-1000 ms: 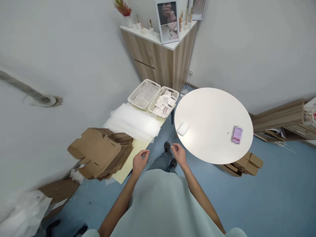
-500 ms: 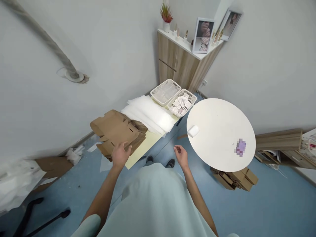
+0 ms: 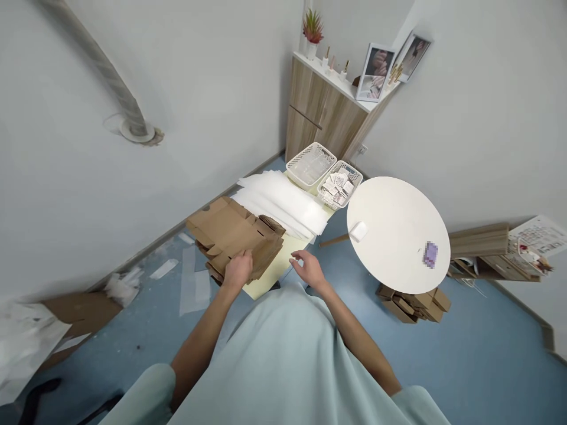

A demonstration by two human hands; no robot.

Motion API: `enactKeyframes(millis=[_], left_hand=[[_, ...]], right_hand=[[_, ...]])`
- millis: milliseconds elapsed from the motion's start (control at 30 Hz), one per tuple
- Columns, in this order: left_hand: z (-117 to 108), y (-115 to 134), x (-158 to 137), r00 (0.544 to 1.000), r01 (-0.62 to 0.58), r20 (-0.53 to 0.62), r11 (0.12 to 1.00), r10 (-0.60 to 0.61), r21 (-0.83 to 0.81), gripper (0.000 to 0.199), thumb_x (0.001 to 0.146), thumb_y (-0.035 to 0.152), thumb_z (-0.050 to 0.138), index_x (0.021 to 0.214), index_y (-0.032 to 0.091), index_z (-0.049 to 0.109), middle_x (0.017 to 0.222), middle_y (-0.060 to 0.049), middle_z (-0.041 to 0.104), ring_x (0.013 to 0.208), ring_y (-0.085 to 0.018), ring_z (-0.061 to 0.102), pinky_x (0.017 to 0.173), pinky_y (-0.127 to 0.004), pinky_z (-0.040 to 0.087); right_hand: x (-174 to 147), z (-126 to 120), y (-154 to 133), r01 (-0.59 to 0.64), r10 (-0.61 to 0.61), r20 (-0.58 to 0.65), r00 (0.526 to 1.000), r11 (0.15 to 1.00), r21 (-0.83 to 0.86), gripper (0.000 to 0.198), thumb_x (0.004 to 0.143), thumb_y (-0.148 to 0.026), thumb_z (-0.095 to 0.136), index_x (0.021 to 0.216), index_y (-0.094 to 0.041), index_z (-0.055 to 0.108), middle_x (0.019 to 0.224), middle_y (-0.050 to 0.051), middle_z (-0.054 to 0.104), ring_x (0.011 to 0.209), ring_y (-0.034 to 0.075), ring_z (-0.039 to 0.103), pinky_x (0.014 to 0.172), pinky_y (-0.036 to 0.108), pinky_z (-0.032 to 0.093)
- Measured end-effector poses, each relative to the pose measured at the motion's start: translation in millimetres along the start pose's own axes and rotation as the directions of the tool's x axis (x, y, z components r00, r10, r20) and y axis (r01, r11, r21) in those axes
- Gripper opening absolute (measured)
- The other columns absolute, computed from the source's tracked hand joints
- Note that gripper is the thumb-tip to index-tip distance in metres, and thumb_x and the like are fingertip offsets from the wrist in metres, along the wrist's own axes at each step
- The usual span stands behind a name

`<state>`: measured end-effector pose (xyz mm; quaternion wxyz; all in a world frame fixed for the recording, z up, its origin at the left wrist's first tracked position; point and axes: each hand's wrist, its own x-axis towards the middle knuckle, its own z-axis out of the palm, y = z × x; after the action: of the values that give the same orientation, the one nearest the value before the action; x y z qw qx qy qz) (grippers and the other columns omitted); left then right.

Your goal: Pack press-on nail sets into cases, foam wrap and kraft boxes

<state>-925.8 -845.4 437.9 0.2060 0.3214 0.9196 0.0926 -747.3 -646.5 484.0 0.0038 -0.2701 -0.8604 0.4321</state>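
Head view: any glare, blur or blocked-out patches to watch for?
All in the head view: the white sheets look bright and washed out; the purple item on the round table is pixelated, its detail lost; the pipe looks soft; the left hand, at the cardboard stack, and right hand show clearly enough.

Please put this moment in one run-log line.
left hand: at cardboard stack; right hand: open, near yellow table; white sheets: beside stack

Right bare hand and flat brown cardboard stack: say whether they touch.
Apart: the head view shows pale yellow surface between the right bare hand and the flat brown cardboard stack.
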Motion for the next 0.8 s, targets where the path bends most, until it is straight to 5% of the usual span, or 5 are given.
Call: enactKeyframes(millis=[133, 267, 533, 667, 800], left_hand=[[-0.9, 3.6, 6.4, 0.999, -0.043, -0.009, 0.999, 0.043, 0.028, 0.037, 0.102, 0.022, 0.040, 0.116, 0.018, 0.075, 0.118, -0.019, 0.073, 0.114, -0.034, 0.071, 0.095, -0.042, 0.057], [-8.1, 3.9, 5.7, 0.999, -0.047, -0.007, 0.998, 0.046, -0.032, 0.037, 0.103, 0.024, 0.040, 0.116, 0.021, 0.075, 0.116, -0.017, 0.073, 0.111, -0.034, 0.072, 0.092, -0.041, 0.056], [-59.4, -1.5, -25.5, 0.965, -0.085, -0.261, 0.983, 0.041, -0.161, 0.045, 0.107, 0.032, 0.037, 0.129, 0.028, 0.076, 0.121, -0.013, 0.073, 0.118, -0.032, 0.068, 0.103, -0.042, 0.055], [-107.8, -3.6, -44.4, 0.897, -0.166, -0.440, 0.958, 0.049, -0.232, 0.050, 0.108, 0.030, 0.035, 0.144, 0.034, 0.070, 0.142, -0.007, 0.070, 0.134, -0.029, 0.064, 0.117, -0.045, 0.052], [-136.8, 7.1, -47.3, 0.743, -0.397, -0.635, 0.903, 0.212, -0.163, 0.051, 0.110, 0.027, 0.036, 0.150, 0.038, 0.066, 0.147, -0.004, 0.070, 0.143, -0.026, 0.062, 0.123, -0.049, 0.051]], right_hand=[[29.6, 29.3, -30.8, 0.200, -0.176, 0.148, 0.973, 0.965, -0.169, 0.031, 0.106, -0.026, 0.062, 0.134, -0.022, 0.071, 0.146, 0.011, 0.070, 0.136, 0.026, 0.066, 0.117, 0.040, 0.051], [53.0, 56.0, -47.2, 0.324, -0.217, 0.322, 0.921, 0.887, -0.329, 0.032, 0.102, -0.019, 0.064, 0.133, -0.020, 0.073, 0.147, 0.012, 0.069, 0.134, 0.027, 0.067, 0.116, 0.041, 0.053], [60.1, 79.7, -54.0, 0.161, -0.018, 0.321, 0.947, 0.891, -0.424, 0.018, 0.093, -0.018, 0.073, 0.110, -0.018, 0.079, 0.127, 0.019, 0.078, 0.105, 0.033, 0.079, 0.088, 0.041, 0.061], [61.6, 70.0, -57.6, 0.156, -0.039, 0.308, 0.951, 0.917, -0.368, 0.008, 0.094, -0.022, 0.075, 0.099, -0.018, 0.080, 0.112, 0.017, 0.081, 0.099, 0.033, 0.080, 0.084, 0.039, 0.061], [55.6, 22.9, -61.6, 0.152, -0.147, 0.104, 0.984, 0.987, -0.050, 0.014, 0.100, -0.028, 0.069, 0.108, -0.023, 0.080, 0.111, 0.009, 0.083, 0.104, 0.028, 0.078, 0.091, 0.037, 0.060]])
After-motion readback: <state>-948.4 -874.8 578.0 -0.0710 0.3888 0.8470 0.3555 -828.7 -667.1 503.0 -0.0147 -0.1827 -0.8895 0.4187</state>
